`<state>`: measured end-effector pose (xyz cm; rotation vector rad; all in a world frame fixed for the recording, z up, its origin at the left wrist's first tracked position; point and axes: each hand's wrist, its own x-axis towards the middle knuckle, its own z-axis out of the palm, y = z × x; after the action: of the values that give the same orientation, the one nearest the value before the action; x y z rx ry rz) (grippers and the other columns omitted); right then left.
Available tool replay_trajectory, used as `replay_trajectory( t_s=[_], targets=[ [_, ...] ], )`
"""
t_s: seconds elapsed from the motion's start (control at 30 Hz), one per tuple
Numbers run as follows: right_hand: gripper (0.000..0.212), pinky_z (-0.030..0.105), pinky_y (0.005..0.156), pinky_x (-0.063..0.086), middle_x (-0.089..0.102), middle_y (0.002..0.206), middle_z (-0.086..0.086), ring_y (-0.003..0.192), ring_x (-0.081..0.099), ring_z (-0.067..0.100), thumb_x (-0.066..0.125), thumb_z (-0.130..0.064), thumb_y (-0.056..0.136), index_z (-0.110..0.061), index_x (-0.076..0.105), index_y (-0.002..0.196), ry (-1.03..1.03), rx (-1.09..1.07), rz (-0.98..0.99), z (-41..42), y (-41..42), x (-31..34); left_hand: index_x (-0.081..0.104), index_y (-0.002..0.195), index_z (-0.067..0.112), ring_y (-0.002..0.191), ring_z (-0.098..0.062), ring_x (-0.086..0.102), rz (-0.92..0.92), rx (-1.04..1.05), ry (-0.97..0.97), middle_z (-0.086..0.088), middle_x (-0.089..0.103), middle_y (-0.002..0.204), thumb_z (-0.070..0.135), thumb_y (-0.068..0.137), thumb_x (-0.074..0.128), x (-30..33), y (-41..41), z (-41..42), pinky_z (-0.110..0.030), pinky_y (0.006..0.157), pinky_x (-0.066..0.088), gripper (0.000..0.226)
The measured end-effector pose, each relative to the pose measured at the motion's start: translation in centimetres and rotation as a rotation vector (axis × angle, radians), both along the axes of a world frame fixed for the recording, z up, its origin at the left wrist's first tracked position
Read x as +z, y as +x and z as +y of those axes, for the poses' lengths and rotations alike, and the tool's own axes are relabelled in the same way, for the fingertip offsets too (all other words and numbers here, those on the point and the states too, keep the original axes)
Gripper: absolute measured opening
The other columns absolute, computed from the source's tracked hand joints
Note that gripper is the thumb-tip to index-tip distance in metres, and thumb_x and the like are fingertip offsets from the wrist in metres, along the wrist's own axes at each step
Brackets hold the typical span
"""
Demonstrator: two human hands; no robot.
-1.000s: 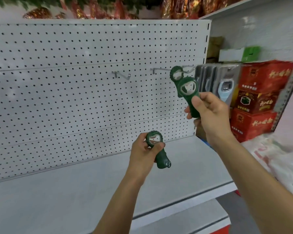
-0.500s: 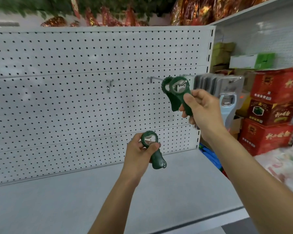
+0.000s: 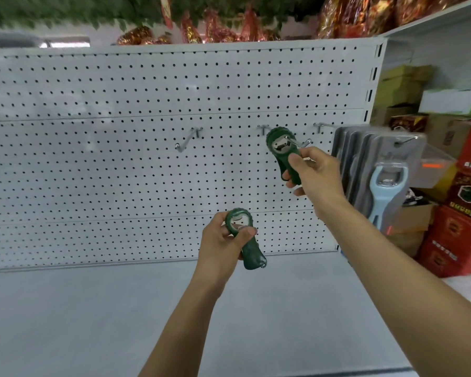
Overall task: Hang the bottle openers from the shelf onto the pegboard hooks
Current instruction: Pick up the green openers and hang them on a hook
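The right hand grasped a dark green bottle opener, its ring threaded over a metal pegboard hook near the pegboard's right edge. The left hand gripped a second green bottle opener above the shelf.

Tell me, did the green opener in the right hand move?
Yes. The green opener in the right hand slid further onto the middle hook, toward the pegboard.
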<state>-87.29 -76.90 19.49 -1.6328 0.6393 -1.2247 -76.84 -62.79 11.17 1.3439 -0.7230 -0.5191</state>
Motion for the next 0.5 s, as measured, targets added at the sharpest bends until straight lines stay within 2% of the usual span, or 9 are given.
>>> replay_trajectory(
  t_s=[0.13,0.27,0.33,0.43,0.5],
  targets=[
    [0.012,0.026,0.047,0.043,0.065,0.068,0.007,0.052,0.053,0.016,0.054,-0.018,0.096,-0.019,0.059,0.085,0.003,0.008,0.016,-0.7,0.4,0.2,0.059,0.111,0.017,0.089,-0.022,0.071,-0.003,0.02,-0.018,-0.004,0.071,0.1,0.007,0.083,0.073,0.8,0.0,0.0,-0.022,0.057,0.056,0.033],
    [0.014,0.025,0.046,0.043,0.066,0.07,0.008,0.052,0.054,0.016,0.055,-0.018,0.096,-0.02,0.059,0.082,0.002,0.003,0.028,-1.1,0.6,0.2,0.06,0.111,0.016,0.091,-0.026,0.071,-0.001,0.025,-0.03,-0.006,0.071,0.1,0.007,0.082,0.074,1.3,-0.2,0.1,-0.024,0.06,0.058,0.033],
    [0.006,0.028,0.05,0.046,0.067,0.079,0.008,0.058,0.057,0.017,0.056,-0.02,0.095,-0.017,0.06,0.093,0.02,-0.01,0.026,-1.0,0.5,-0.2,0.06,0.11,0.017,0.092,-0.026,0.071,-0.005,0.032,-0.034,-0.006,0.072,0.101,0.008,0.082,0.074,1.3,-0.4,0.2,-0.025,0.061,0.058,0.032],
    [0.028,0.029,0.058,0.052,0.058,0.098,-0.005,0.085,0.061,0.017,0.058,-0.031,0.094,-0.019,0.049,0.118,0.132,-0.069,0.036,0.4,-0.4,-2.0,0.06,0.106,0.021,0.09,-0.024,0.071,-0.016,0.054,-0.045,-0.004,0.072,0.099,0.008,0.082,0.073,1.2,-0.8,0.3,-0.026,0.062,0.059,0.031],
    [0.033,0.029,0.061,0.052,0.053,0.1,-0.009,0.091,0.06,0.016,0.055,-0.036,0.094,-0.018,0.047,0.12,0.194,-0.032,0.081,2.4,-1.3,-3.9,0.06,0.107,0.021,0.091,-0.023,0.071,-0.01,0.059,-0.064,-0.005,0.073,0.1,0.008,0.083,0.072,1.1,-1.2,0.2,-0.029,0.065,0.06,0.029]
  ],
)
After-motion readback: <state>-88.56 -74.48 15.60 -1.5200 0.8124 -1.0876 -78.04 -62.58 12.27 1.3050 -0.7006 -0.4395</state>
